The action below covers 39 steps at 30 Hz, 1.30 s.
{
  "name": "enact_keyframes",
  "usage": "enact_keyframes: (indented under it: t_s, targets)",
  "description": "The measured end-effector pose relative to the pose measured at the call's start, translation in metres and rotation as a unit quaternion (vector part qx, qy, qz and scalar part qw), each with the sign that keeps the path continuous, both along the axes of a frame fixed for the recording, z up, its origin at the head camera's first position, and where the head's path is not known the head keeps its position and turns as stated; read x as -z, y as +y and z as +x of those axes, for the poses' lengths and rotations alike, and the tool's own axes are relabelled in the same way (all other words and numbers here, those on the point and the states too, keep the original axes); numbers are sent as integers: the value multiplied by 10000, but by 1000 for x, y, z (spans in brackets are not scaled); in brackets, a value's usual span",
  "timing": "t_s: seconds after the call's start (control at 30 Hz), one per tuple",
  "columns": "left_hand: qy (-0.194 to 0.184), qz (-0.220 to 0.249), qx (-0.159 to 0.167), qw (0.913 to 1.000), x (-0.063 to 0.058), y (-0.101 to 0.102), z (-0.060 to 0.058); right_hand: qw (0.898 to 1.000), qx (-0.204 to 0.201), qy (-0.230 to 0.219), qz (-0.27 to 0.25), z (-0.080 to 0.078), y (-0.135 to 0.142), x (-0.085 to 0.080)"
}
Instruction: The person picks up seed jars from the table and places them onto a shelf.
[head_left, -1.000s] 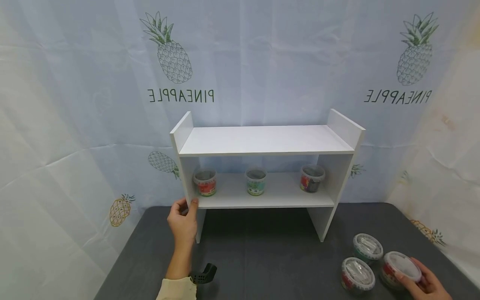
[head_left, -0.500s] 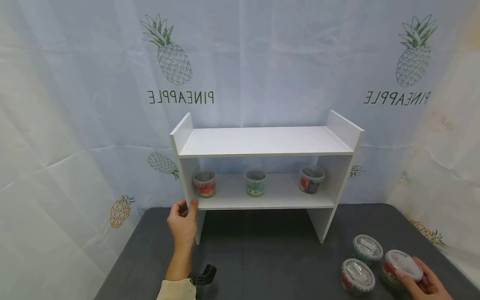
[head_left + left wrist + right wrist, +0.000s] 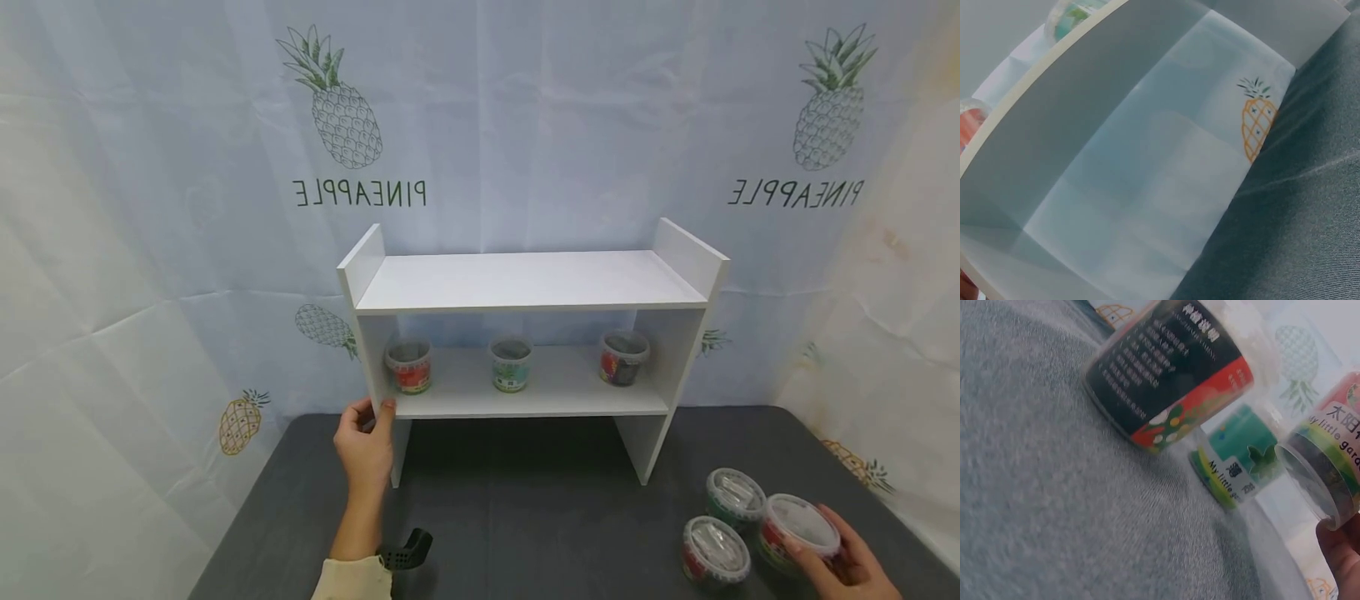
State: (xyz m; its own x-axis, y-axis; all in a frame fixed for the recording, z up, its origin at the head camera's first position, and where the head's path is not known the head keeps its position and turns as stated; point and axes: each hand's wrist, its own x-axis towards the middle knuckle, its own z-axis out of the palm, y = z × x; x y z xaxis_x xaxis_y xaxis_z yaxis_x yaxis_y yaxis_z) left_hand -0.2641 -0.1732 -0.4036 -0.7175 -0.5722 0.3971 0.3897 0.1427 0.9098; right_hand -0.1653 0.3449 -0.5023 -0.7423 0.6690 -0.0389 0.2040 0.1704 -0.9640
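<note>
At the right of the dark, woven-looking table (image 3: 540, 517), the right hand (image 3: 855, 558) grips a round plastic tub (image 3: 799, 528), red-labelled and clear-lidded. Two more tubs (image 3: 716, 550) stand just beside it. Farther back, the left hand (image 3: 367, 450) holds the white, flat-boarded shelf (image 3: 532, 279) by its left upright. Three cups (image 3: 512, 367) stand on its lower board (image 3: 555, 400); creased, pineapple-printed cloth (image 3: 525, 150) hangs behind.

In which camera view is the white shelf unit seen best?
The head view: the white shelf unit appears almost whole, with both levels and both sides. The left wrist view shows only part of its lower section; I see none of it in the right wrist view.
</note>
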Motion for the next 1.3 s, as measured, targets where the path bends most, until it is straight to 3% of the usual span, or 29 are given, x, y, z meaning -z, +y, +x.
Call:
enact_keyframes:
  t_s: [0.13,0.2,0.3,0.47,0.57,0.67,0.9,1.13,1.3]
  targets:
    - [49,-9,-28,10000,1,0,-1,9959,-69,491,-760,3,-4,-4]
    - [63,-8,-21,10000,2,0,-1,9884,17,836,-1266,3,-5,-5]
    - [56,-6,-5,10000,2,0,-1,9843,-74,1070,-1403,4,-6,-3]
    - [12,-13,-13,10000,0,-2,2,9773,-825,1679,-999,7,-5,2]
    - [-7,10,1,10000,0,-3,2,9736,-1114,1810,-835,8,-3,4]
    - [23,34,8,10000,2,-4,0,9764,-1087,1683,-805,8,-1,3]
    - [-15,170,56,9998,28,-13,-21,9781,-988,1693,-695,7,-11,-9]
    - [236,161,30,9996,30,-12,-21,9783,-513,1728,-1023,8,-31,-35]
    - [255,162,-1,9995,30,-11,-22,9726,-864,2067,-616,10,-40,-53]
